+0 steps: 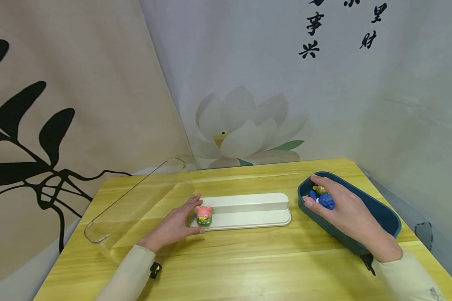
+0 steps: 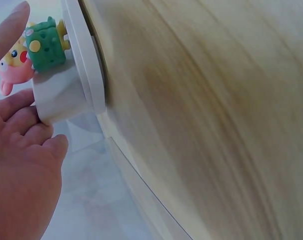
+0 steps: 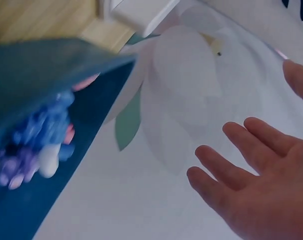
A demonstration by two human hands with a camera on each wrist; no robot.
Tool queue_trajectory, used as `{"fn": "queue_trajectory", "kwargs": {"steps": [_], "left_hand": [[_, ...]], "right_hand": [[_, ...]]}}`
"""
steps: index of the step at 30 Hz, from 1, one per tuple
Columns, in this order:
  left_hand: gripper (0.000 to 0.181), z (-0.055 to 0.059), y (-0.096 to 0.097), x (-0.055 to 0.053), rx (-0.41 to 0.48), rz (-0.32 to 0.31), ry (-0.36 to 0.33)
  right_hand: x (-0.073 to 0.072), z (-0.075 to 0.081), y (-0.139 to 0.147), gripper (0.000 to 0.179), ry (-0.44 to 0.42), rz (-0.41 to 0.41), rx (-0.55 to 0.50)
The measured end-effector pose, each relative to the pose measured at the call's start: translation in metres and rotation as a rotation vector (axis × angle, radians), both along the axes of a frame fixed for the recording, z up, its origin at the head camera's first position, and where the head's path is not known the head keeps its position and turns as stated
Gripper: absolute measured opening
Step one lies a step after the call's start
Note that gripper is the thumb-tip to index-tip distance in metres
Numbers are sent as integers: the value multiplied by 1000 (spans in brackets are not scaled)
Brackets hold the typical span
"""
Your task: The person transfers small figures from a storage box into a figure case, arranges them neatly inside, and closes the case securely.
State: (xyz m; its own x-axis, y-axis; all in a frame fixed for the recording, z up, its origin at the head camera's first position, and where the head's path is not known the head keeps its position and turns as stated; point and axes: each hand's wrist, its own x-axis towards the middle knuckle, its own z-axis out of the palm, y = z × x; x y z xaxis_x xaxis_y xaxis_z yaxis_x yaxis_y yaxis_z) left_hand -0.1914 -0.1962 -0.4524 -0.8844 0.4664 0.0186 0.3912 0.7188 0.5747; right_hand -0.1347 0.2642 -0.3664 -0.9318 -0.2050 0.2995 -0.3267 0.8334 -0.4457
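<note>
A white stepped display stand lies on the table, with a small pink-headed toy figure at its left end. In the left wrist view this figure wears a green spotted outfit. My left hand is spread at the stand's left end, thumb in front and fingers behind; its lower fingertips are right at the stand's end. My right hand hovers over a dark blue bin, fingers extended and holding nothing. Blue, purple and pink toy figures lie inside the bin.
A clear plastic cover stands on the table left of my left hand. The wooden table ends at a cloth backdrop with a printed lotus and characters. A dark strap hangs at the bin's near end.
</note>
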Motion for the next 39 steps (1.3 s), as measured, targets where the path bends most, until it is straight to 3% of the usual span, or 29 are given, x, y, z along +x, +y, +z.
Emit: {"fn": "queue_trajectory", "kwargs": {"steps": [11,22,27,32,39], "left_hand": [[93,0,-3,1,-6,1,8],[93,2,-5,2,-2,-3,3],[93,1,-6,2,-5,-3,8],[93,-1,-5,1,-10,6,-3],[93,0,-2,0,-17,2,-10]], "right_hand": [[-12,0,33,86,-124,-24,96],[-39,-1,53,92,-184,-5,157],[-54,-3,58,96,-249,1,187],[-67,-8,59,101,-313,8,204],[-78,-24,62,99,-319,25,244]]}}
